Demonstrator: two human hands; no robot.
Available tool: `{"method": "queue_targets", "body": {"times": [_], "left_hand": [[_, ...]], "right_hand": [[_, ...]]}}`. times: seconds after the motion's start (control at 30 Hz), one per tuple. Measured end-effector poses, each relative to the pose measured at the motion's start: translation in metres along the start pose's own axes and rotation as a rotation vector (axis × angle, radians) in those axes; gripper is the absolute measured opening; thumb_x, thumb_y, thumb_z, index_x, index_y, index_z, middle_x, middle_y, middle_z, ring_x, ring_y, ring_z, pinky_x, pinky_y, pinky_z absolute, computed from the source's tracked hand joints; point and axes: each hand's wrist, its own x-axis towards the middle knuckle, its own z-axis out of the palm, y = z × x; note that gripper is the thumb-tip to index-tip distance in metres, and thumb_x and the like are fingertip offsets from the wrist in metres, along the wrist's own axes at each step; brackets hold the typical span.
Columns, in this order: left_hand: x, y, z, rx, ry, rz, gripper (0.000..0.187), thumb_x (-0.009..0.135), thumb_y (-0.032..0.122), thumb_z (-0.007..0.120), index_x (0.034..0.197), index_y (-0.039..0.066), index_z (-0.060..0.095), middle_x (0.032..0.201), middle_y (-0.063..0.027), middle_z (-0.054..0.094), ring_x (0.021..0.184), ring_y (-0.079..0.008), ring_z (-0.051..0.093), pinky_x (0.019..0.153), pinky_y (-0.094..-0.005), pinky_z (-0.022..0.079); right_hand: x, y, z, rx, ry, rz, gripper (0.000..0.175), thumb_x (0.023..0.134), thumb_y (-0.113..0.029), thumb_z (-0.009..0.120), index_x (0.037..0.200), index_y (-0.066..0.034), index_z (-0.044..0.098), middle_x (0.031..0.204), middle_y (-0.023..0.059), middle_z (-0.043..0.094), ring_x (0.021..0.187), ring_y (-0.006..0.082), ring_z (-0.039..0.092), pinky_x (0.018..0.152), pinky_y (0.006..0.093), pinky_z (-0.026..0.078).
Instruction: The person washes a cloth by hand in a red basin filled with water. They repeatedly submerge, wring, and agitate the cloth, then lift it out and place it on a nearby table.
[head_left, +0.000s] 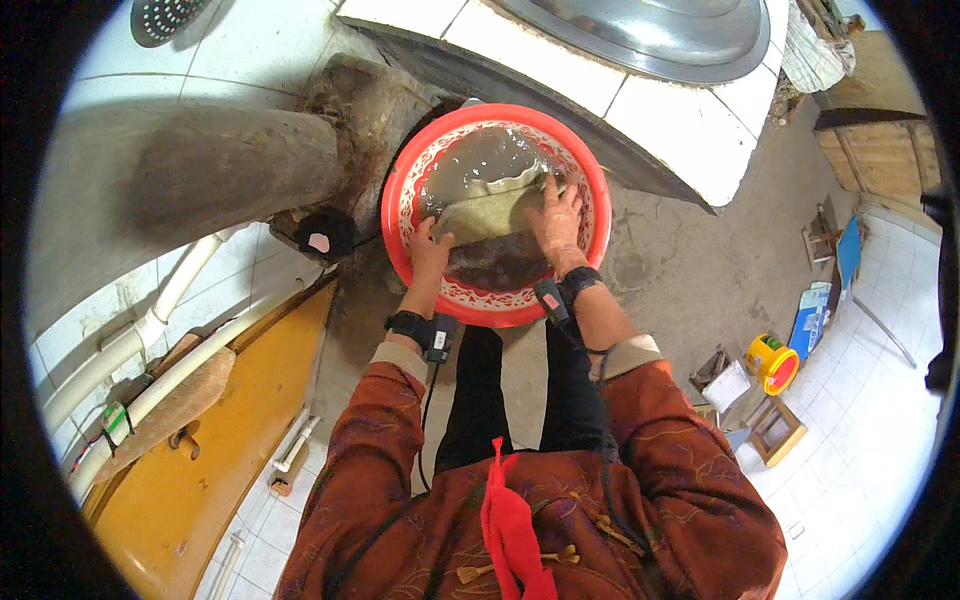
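A red-rimmed basin (495, 319) with a red-and-white patterned inner wall holds murky grey-brown water. In it lies a wet, light olive-coloured cloth (487, 217), its ruffled upper edge rising above the surface. My left hand (430, 251) has hold of the cloth's left end, thumb towards the middle. At the opposite end my right hand (559, 221) grips the cloth with its fingers over the upper right corner. Some fingertips of both hands are hidden by cloth or water.
A white-tiled stove ledge (652, 127) with a large metal lid (652, 30) borders the basin's far side. At left are a thick grey cylinder (240, 157) and white pipes (180, 281). A yellow bucket (771, 364) and wooden stool (776, 431) stand at right.
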Motion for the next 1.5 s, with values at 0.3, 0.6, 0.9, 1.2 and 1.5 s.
{"method": "queue_targets", "body": {"times": [0.3,0.6,0.9,1.2,1.5], "left_hand": [[-0.024,0.054,0.024,-0.695,-0.249,-0.454,0.079,0.093,0.057,0.054,0.156,0.025,0.02,0.157,-0.0141,0.027,0.139,-0.0342,0.033,0.107,-0.0538,0.034],[-0.046,0.097,-0.013,-1.126,-0.487,-0.346,0.05,0.097,0.056,0.05,0.118,0.013,0.062,0.109,-0.0041,0.065,0.099,-0.0203,0.064,0.083,-0.0361,0.053],[-0.052,0.113,-0.008,-1.163,-0.322,-0.313,0.034,0.099,0.044,0.054,0.108,0.011,0.061,0.1,-0.0026,0.064,0.092,-0.0168,0.062,0.08,-0.033,0.052],[-0.039,0.107,0.013,-1.18,-0.254,-0.186,0.023,0.1,0.033,0.055,0.103,0.01,0.06,0.092,-0.0005,0.06,0.083,-0.0134,0.058,0.075,-0.0309,0.051],[-0.031,0.114,0.024,-1.038,-0.179,-0.105,0.018,0.1,0.025,0.053,0.094,0.01,0.06,0.088,0.0017,0.056,0.085,-0.01,0.053,0.073,-0.0281,0.046]], "right_hand": [[-0.011,-0.021,0.042,0.377,-0.313,-0.054,0.042,0.081,0.001,0.064,0.122,-0.0097,0.063,0.131,0.0203,0.052,0.108,0.0324,0.061,0.09,0.0411,0.051],[-0.059,-0.066,0.015,0.795,-0.381,-0.156,0.029,0.08,-0.028,0.075,0.1,-0.0065,0.069,0.102,0.0113,0.06,0.091,0.0319,0.06,0.081,0.0409,0.05],[-0.068,-0.098,0.01,0.637,0.057,-0.277,0.032,0.088,-0.032,0.064,0.085,-0.0007,0.059,0.094,0.0194,0.053,0.09,0.0392,0.053,0.082,0.0459,0.045],[-0.054,-0.1,-0.009,0.571,-0.012,-0.222,0.036,0.095,-0.035,0.053,0.101,-0.0018,0.063,0.103,0.0271,0.06,0.093,0.0478,0.059,0.082,0.0522,0.048],[-0.04,-0.098,-0.008,0.588,-0.022,-0.011,0.048,0.094,-0.042,0.05,0.088,0.0022,0.067,0.081,0.0284,0.065,0.08,0.0489,0.062,0.075,0.0519,0.049]]}}
